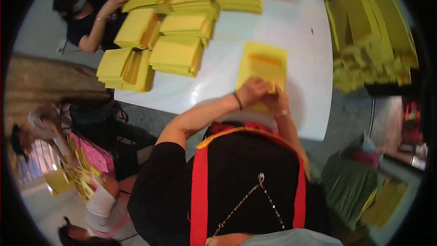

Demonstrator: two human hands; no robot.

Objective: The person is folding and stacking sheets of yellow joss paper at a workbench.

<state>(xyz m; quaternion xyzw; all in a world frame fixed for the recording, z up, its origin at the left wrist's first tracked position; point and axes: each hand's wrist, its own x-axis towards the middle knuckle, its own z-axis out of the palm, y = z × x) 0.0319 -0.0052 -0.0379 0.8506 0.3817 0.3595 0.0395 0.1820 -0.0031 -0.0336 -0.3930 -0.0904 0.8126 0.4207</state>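
Note:
A flat yellow paper piece (pixel 244 61), which looks like a large envelope or folder, lies on the white table in front of me. An orange strip (pixel 265 59) crosses its upper part. Over its lower half is my left hand (pixel 253 92), with a dark band at the wrist and its fingers curled in on the paper. Close beside it my right hand (pixel 276 102), wearing a watch or bracelet, pinches the paper's right side. The two hands nearly touch, and they hide part of the paper's lower edge.
Several stacks of yellow paper pieces (pixel 175 57) cover the table's (pixel 223 95) left and far side. Across the far left corner a person (pixel 93 13) handles more. Tall yellow sheets (pixel 359 13) stand beyond the right edge. At lower left, other people (pixel 102 200) sit with yellow papers.

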